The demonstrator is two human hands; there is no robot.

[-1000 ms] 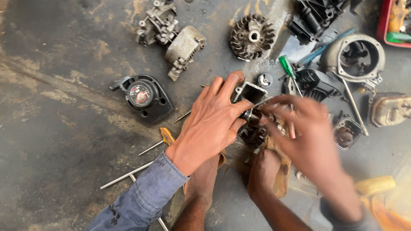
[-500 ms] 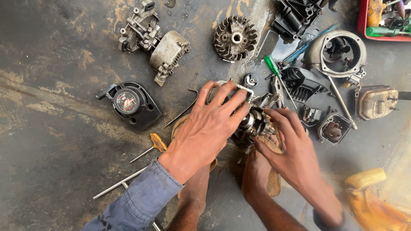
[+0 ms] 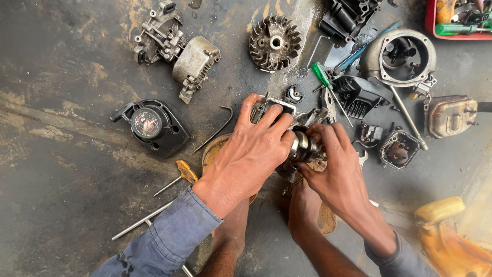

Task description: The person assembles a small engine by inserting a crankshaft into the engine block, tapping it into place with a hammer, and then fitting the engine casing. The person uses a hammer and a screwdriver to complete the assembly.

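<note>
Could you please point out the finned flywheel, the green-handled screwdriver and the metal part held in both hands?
finned flywheel point(image 3: 275, 42), head view, hub.
green-handled screwdriver point(image 3: 322, 75), head view, handle.
metal part point(image 3: 303, 146), head view, ribbed barrel.

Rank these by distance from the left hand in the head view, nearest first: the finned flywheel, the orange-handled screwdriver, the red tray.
From the left hand:
1. Orange-handled screwdriver, just to its left on the floor.
2. Finned flywheel, farther off, above the hand near the top of the view.
3. Red tray, farthest, in the top right corner.
</note>
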